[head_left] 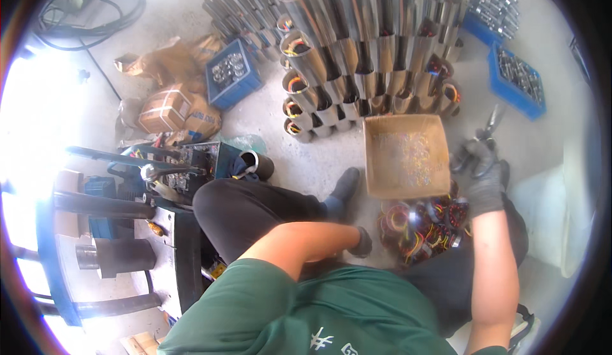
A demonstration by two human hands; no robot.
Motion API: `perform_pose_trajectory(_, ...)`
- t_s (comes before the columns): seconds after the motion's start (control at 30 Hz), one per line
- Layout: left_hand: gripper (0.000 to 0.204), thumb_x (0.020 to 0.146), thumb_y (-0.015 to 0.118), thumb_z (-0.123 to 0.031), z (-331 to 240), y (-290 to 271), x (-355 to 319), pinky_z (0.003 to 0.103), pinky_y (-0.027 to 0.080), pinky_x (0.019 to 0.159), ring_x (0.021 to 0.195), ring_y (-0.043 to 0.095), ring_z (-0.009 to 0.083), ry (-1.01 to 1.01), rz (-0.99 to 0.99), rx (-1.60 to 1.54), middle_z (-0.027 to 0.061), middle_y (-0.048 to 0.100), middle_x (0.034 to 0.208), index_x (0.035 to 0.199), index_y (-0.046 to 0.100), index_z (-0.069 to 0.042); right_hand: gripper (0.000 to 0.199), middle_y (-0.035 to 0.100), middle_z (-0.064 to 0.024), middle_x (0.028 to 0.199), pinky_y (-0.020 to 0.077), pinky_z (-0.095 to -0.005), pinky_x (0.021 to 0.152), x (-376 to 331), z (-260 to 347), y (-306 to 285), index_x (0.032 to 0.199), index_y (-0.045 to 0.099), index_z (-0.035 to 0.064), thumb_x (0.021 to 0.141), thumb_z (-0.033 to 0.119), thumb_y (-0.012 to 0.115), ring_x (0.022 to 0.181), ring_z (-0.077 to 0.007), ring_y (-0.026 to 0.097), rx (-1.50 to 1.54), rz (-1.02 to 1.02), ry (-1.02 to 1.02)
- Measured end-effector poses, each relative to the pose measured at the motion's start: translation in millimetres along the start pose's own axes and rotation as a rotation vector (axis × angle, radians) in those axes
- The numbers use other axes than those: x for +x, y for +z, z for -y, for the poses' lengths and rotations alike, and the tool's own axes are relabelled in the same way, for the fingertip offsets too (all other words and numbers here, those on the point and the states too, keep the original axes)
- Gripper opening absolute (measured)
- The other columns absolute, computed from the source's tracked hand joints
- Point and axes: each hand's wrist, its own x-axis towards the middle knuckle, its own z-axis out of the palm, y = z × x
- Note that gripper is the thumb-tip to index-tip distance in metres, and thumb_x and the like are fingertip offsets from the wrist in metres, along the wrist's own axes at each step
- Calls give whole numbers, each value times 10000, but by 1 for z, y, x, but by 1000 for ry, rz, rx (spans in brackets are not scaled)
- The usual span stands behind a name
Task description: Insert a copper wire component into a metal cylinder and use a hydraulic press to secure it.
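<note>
Left edge: dark machine frame (121, 202) with a horizontal cylinder sticking out, black cables (95, 17) coiled on the floor at top left. Next to it two brown taped parcels (175, 109) with crumpled brown paper behind them, and one blue crate (233, 74) of small metal parts.

Left hand (361, 243) – gloved dark grey, forearm bent across the knee, wrist down at the floor beside the left edge of the pile of wound coils (424, 224). Fingers curled under; can't tell if they're pinching anything.

Centre: stack of shiny steel tubes (366, 49), too many to count, several with coloured windings in the open ends. In front of it one open cardboard box (406, 155), square, plain brown, small glinting bits inside. The coils – red, orange and yellow wire – lie on the floor just below the box, too tangled to count.

Right hand (482, 170) – gloved too, arm stretched forward, raised at the right edge of the box. Fingers wrapped tight around the handles of pliers (489, 125), tip pointing up and away.

Far right: two more blue crates (517, 81) of metal parts, and a white sack (554, 208).
</note>
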Motion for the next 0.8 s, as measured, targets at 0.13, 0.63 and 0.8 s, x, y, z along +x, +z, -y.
perform_pose_trajectory(0.13,259,915,591,-251,-39,-77,-71,434,508,836,894,680,278,-77,86,166,138,709,926,1051,700,-59,443,628,-142,811,543,-395,548,10,-38,-9,1201,497,66,788,-7,641,618,-279,633,79,144,-2)
perform_pose_trajectory(0.63,341,821,755,-7,-180,-257,-240,419,544,931,1051,657,338,32,-1360,-253,164,630,1195,1142,642,-31,601,700,-77,1011,558,-370,684,-22,-57,31,1319,555,106,934,559,641,846,-233,679,-156,378,147)
perform_pose_trajectory(0.8,399,823,738,15,-152,-248,-228,427,520,998,1201,605,358,110,-1315,-399,167,610,1258,1205,630,-30,792,633,-137,1312,568,-453,939,-36,-39,50,1421,500,61,905,647,625,1151,-278,653,-85,673,78)
